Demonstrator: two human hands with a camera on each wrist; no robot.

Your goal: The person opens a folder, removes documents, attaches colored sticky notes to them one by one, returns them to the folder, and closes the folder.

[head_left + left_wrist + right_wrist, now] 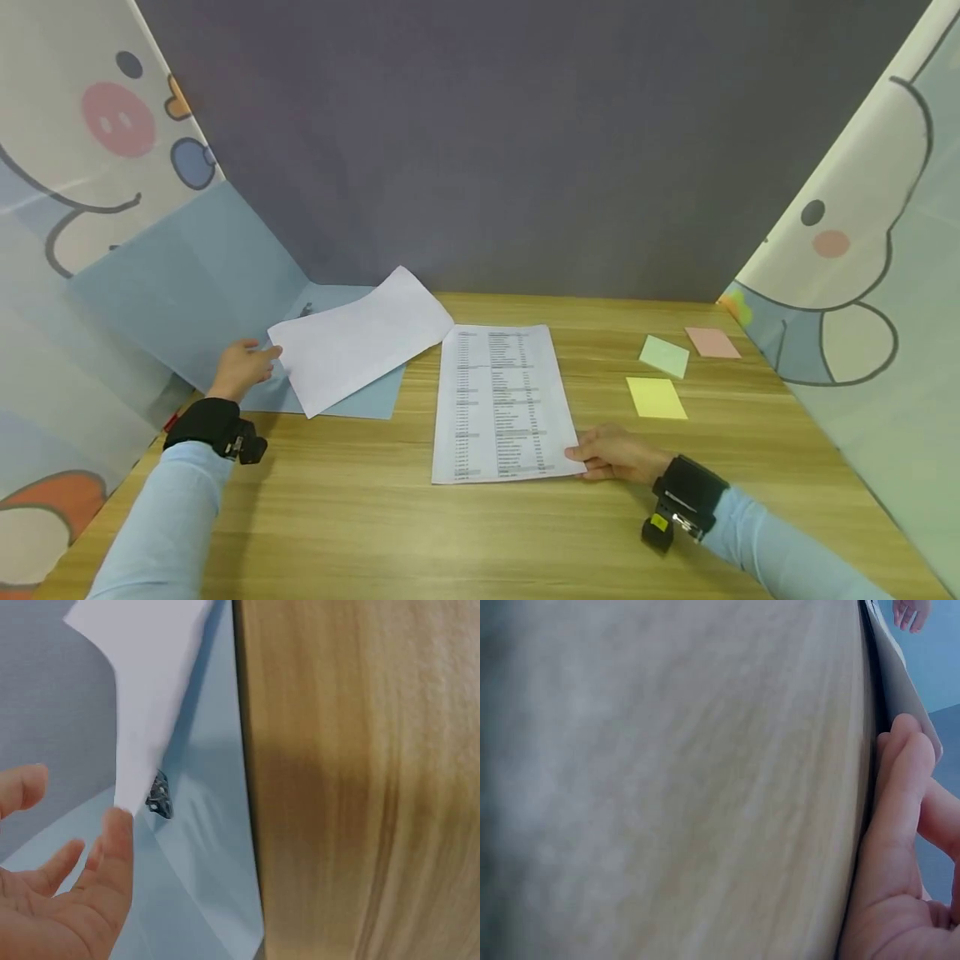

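A blank white sheet of paper [367, 337] slants over an opened light-blue folder [195, 267] at the left. My left hand [243, 367] is at the sheet's left corner. In the left wrist view a fingertip touches that corner, while the thumb stays apart from it. Beside the corner shows the folder's dark metal clip [159, 796]. In the middle of the table, a printed sheet [480, 417] with columns of text lies face up. My right hand [618, 454] pinches its lower right corner, thumb above and fingers beneath.
Sticky notes lie to the right on the wooden table [375, 517]: a yellow one [656, 398], a green one [664, 357] and a pink one [712, 342]. A dark panel [487, 150] stands behind, and cartoon-printed walls rise at both sides, with the folder's cover leaning against the left one.
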